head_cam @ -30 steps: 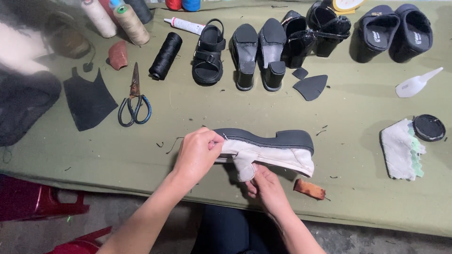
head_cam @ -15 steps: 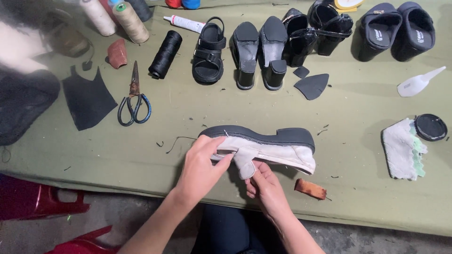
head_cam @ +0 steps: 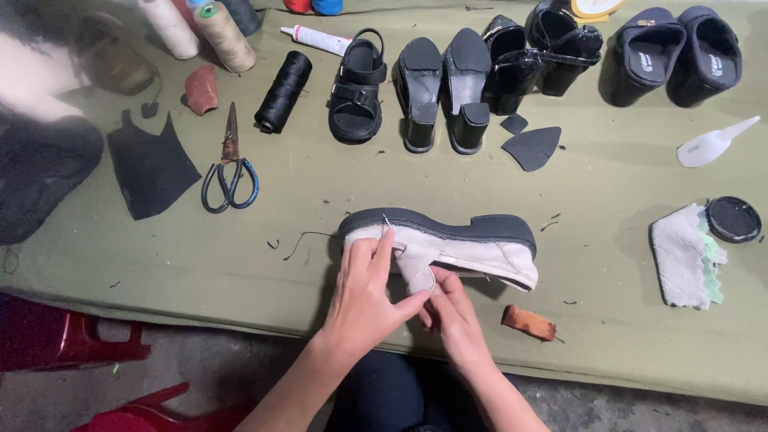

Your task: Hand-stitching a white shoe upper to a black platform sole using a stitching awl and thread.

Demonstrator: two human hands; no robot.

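Note:
A cream shoe (head_cam: 480, 254) with a thick dark sole (head_cam: 448, 228) lies on its side near the front edge of the olive-green table (head_cam: 304, 264). My left hand (head_cam: 364, 292) grips its toe end, with a finger pressing a thin needle against the sole's edge. A dark thread (head_cam: 300, 240) trails off to the left of the toe. My right hand (head_cam: 452, 316) pinches the cream strap (head_cam: 418, 276) that hangs from the shoe's middle.
Scissors (head_cam: 230, 164), a black leather scrap (head_cam: 148, 164), thread spools (head_cam: 282, 92) and a glue tube (head_cam: 316, 38) lie at the back left. Several black shoes (head_cam: 436, 88) line the back. A cloth (head_cam: 684, 256), a round tin (head_cam: 734, 218), a white scoop (head_cam: 712, 144) and a brown scrap (head_cam: 528, 322) are right.
My left hand has slid down from the top of the toe to grip it from the front. The shoe has shifted slightly to the left. My right hand stays on the strap.

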